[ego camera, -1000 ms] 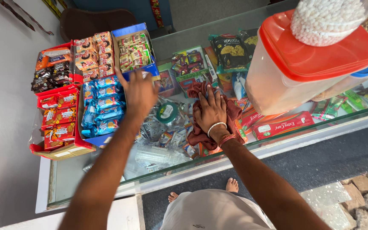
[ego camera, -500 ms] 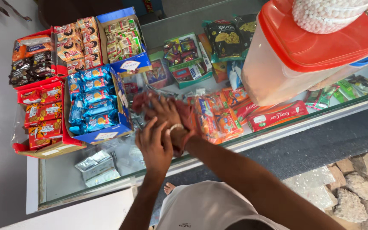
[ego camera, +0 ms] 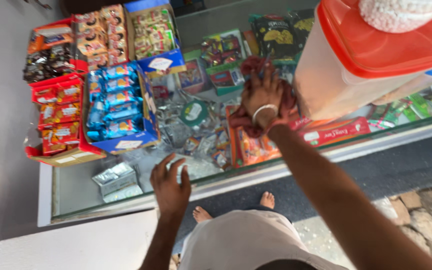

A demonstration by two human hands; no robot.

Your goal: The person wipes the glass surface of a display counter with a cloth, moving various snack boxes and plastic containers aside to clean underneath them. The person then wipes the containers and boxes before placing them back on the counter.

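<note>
Two hands, right (ego camera: 262,95) pressing cloth (ego camera: 246,120)
</note>
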